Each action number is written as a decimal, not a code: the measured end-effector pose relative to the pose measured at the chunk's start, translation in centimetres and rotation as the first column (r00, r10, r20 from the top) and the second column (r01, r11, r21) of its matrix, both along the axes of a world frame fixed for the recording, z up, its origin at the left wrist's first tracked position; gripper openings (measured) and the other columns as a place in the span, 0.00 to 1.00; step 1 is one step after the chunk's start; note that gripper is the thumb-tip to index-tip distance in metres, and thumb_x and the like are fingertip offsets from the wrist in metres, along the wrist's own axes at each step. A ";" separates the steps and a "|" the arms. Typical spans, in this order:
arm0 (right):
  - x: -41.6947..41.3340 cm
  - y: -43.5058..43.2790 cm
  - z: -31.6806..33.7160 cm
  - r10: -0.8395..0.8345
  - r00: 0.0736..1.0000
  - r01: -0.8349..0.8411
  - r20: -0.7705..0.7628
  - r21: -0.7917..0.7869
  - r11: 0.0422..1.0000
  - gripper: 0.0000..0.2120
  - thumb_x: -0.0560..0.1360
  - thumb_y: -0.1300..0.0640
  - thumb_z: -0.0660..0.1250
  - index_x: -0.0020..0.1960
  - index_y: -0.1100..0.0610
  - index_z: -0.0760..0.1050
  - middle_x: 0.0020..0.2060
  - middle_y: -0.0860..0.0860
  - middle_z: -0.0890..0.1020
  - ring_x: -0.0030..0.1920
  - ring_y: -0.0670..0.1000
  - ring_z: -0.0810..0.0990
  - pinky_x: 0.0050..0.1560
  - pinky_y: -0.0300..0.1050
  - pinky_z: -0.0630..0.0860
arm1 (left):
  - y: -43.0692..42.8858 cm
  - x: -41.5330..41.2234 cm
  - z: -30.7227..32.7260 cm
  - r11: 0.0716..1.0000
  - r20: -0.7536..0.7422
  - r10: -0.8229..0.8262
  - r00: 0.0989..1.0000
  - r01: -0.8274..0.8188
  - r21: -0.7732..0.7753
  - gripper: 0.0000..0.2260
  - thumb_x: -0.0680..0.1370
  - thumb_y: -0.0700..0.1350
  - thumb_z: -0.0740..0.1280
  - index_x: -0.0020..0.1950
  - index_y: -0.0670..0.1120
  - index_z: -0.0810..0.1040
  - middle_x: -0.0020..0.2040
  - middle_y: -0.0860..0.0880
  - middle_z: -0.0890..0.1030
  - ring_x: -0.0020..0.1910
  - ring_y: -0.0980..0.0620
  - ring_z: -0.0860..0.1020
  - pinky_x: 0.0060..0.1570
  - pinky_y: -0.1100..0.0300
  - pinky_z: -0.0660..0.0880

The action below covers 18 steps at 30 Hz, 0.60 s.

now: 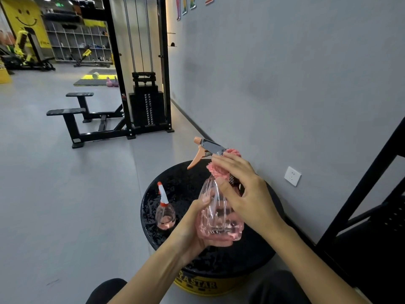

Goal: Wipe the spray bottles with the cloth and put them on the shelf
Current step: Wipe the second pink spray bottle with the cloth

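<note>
Two spray bottles in view. The larger pink spray bottle (219, 218) is lifted clear of the round black drum top (186, 176) and kept roughly upright, with its orange trigger (197, 156) pointing away to the left. The left hand (192, 229) grasps the lower body from the left side, fingers wrapped round the clear wall; judged reason: this steadies the bottle against the rubbing and leaves the upper part exposed. The right hand (245, 189) pinches the bunched pink cloth (219, 170) against the neck, just under the grey spray head, thumb on the near side and fingers over the top. The cloth is bundled rather than spread, probably so it can get into the narrow waist between head and shoulder. Step in hand, as judged: wiping the neck of the first bottle. The smaller spray bottle (165, 213) stands upright on the drum, left of the held one and apart from both hands; a little pink liquid sits in its base. It appears to be waiting its turn. The black frame (372, 260) at the right edge is taken to be the shelf, and no bottle is visible on it, though only part shows. A wall socket (292, 176) sits behind the drum, and a cable machine (146, 106) stands well beyond.
</note>
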State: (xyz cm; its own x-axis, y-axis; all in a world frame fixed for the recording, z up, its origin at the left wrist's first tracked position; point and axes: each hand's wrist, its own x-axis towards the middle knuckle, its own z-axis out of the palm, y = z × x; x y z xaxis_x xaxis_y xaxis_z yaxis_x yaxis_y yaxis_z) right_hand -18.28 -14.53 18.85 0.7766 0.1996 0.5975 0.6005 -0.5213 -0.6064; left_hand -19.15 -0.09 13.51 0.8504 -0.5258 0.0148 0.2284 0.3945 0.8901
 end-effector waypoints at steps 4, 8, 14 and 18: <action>0.0 0.3 0.0 -0.033 0.999 0.033 -0.006 0.101 0.994 0.17 0.76 0.57 0.69 0.65 0.51 0.77 0.65 0.41 0.76 0.70 0.36 0.66 0.69 0.29 0.62 | 0.0 0.0 0.2 1.000 -0.002 -0.013 1.000 0.013 -0.002 0.29 0.58 0.67 0.76 0.54 0.53 0.84 0.53 0.42 0.84 0.49 0.42 0.84 0.39 0.50 0.83; 0.3 0.5 -0.1 -0.115 0.993 0.103 0.024 0.302 0.948 0.11 0.75 0.60 0.70 0.57 0.53 0.82 0.55 0.44 0.82 0.62 0.38 0.75 0.64 0.36 0.71 | 0.1 0.0 0.1 1.000 -0.020 -0.006 1.000 0.006 -0.029 0.33 0.58 0.64 0.78 0.60 0.52 0.81 0.54 0.41 0.84 0.49 0.42 0.83 0.37 0.49 0.83; 1.6 -0.7 0.9 0.038 0.990 0.087 -0.138 0.791 0.606 0.08 0.74 0.67 0.68 0.48 0.57 0.83 0.42 0.48 0.86 0.45 0.45 0.84 0.47 0.38 0.78 | 0.3 0.1 -0.1 0.999 -0.014 0.029 0.999 -0.030 -0.019 0.30 0.57 0.66 0.77 0.54 0.53 0.84 0.55 0.44 0.84 0.51 0.44 0.83 0.45 0.46 0.82; 1.3 -2.2 2.1 0.140 0.984 0.053 -0.110 0.930 0.364 0.07 0.72 0.67 0.67 0.48 0.60 0.80 0.39 0.48 0.86 0.40 0.45 0.83 0.42 0.38 0.79 | 0.9 0.3 -0.2 0.999 -0.038 0.042 0.998 -0.043 -0.032 0.32 0.55 0.65 0.79 0.55 0.52 0.84 0.55 0.42 0.84 0.50 0.42 0.83 0.39 0.49 0.82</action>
